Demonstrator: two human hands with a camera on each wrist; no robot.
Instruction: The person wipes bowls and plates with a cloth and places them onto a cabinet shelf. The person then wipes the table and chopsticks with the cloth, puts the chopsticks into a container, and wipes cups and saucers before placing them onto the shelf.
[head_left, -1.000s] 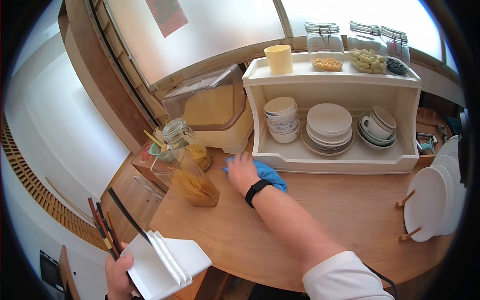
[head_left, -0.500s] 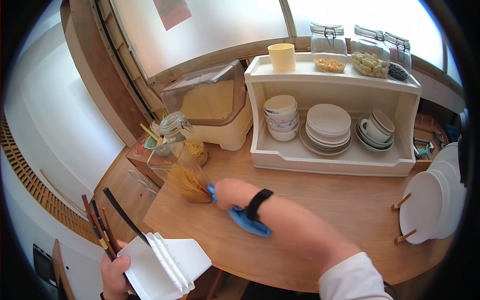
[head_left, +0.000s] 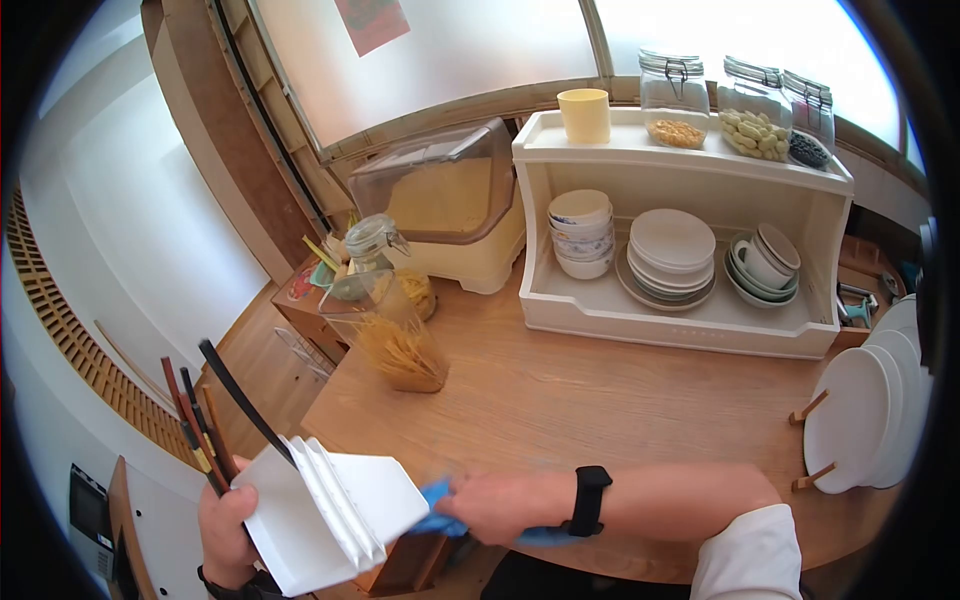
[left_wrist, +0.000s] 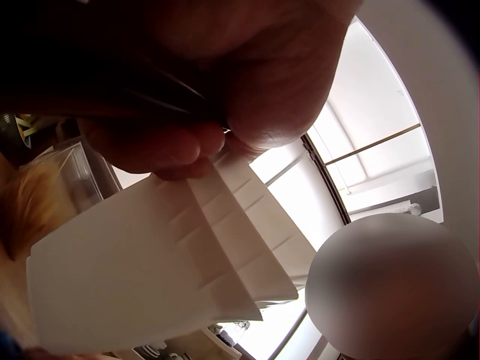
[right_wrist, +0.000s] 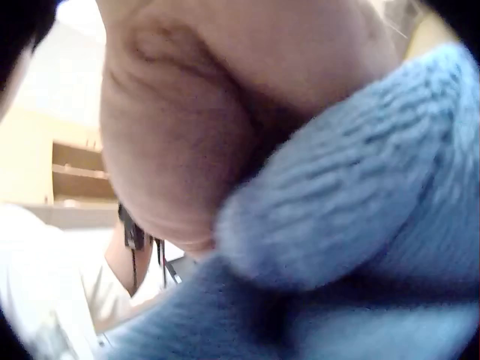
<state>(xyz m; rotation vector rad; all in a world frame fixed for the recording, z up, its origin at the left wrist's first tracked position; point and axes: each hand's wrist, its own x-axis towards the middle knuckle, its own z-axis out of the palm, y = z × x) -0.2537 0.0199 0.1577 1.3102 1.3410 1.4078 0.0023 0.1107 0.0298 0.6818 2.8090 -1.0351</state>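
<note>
Your right hand [head_left: 497, 503] gripped the bunched blue cloth [right_wrist: 352, 187] at the near edge of the desk [head_left: 560, 400], just beside the white holder [head_left: 290, 530]; blur hid the exact finger placement. Your left hand [head_left: 228, 525] gripped that holder, thumb over its wall, and held it tilted up off the desk, with a black handle [head_left: 238, 392] rising beside its ribs. Dark chopsticks [head_left: 182, 400] stood out past that hand; whether your fingers pinched them too, you could not tell. The step looked like wiping the desk. Done well, it called for a flatter cloth, even pressure and overlapping strokes, slowed near the edge. The holder was best held clear of your right arm. Beside the tall pasta container [head_left: 405, 350], gentle strokes seemed wiser, since a knock could topple it.
</note>
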